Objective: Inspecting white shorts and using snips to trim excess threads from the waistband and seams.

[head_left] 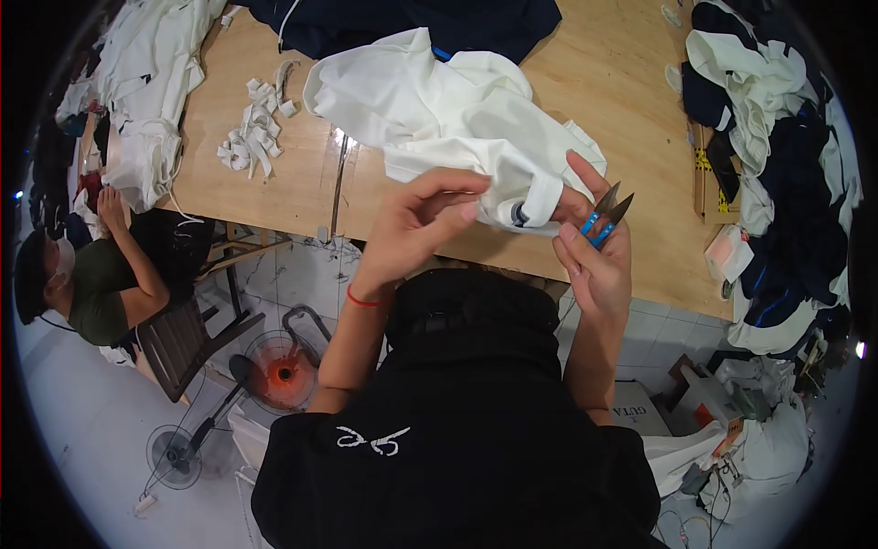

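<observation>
A white garment (457,101) lies rumpled on the wooden table in front of me, its near edge lifted between my hands. That edge shows a dark blue and white label-like patch (519,214). At the garment's left side is my left hand (416,224), fingers bent, thumb and index apart, fingertips next to the cloth. My right hand (599,261) is closed on small thread snips (604,222) with blue handles. Their dark blades point up and to the right, apart from each other and clear of the cloth. Some right fingers reach to the garment's edge, partly hidden by it.
White fabric strips (251,133) lie left of the garment. Dark blue cloth (412,23) covers the far edge. White and navy garments (777,183) pile at the right, by a black phone-like object (722,165). A co-worker (101,284) sits left, near a floor fan (283,373).
</observation>
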Motion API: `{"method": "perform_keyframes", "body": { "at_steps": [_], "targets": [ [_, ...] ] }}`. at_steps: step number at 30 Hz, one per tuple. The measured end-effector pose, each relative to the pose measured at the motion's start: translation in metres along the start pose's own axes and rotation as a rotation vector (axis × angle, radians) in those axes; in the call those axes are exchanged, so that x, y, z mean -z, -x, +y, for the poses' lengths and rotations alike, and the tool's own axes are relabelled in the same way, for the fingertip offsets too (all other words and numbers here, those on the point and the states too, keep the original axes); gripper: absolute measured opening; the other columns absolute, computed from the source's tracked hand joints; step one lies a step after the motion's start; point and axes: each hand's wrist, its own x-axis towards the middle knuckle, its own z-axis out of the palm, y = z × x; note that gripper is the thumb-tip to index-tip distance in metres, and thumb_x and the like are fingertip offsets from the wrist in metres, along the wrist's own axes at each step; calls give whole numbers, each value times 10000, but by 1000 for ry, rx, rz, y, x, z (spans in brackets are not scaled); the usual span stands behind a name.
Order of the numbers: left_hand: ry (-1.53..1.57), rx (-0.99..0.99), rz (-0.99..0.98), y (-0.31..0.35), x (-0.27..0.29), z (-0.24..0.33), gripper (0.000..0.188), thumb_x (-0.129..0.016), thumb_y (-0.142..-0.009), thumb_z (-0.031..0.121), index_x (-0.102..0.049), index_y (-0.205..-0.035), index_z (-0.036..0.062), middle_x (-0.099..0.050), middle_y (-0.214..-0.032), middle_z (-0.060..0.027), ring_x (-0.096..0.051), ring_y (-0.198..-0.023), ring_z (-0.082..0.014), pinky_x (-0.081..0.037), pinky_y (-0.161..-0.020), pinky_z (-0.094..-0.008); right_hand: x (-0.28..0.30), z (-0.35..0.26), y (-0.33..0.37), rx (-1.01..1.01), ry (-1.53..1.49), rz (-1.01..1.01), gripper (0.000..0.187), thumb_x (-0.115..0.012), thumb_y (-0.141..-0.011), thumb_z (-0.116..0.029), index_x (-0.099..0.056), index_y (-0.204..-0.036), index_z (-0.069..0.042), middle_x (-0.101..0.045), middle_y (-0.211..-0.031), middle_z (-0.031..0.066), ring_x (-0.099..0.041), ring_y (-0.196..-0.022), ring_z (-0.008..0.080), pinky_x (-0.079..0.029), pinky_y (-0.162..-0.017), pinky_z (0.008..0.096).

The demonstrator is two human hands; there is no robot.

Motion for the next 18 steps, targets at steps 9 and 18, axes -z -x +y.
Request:
{"method": "perform_keyframes", "body": {
  "at_steps": [9, 18],
  "targets": [
    [33, 81, -195, -6, -24, -12, 522, -780, -988, 17, -586, -1472, -16, -729, -1056, -6, -651, -897, -55, -525, -772, -232, -6, 5, 12, -8, 231, -105, 789, -629, -977, 111, -302, -1689, 18, -708, -1362, 193, -685, -1062, 156, -538, -958, 298],
    [-190, -95, 523, 17, 113, 1, 531, -638, -1034, 43, -518, -1548, -16, -709, -1289, -140, -694, -1147, -200, -550, -1006, -323, 72, -2, -1, 10, 501, 478, 409, -674, -1067, -159, -641, -1429, 29, -793, -1190, 142, -606, -635, 49, -386, -498, 179]
  ]
}}
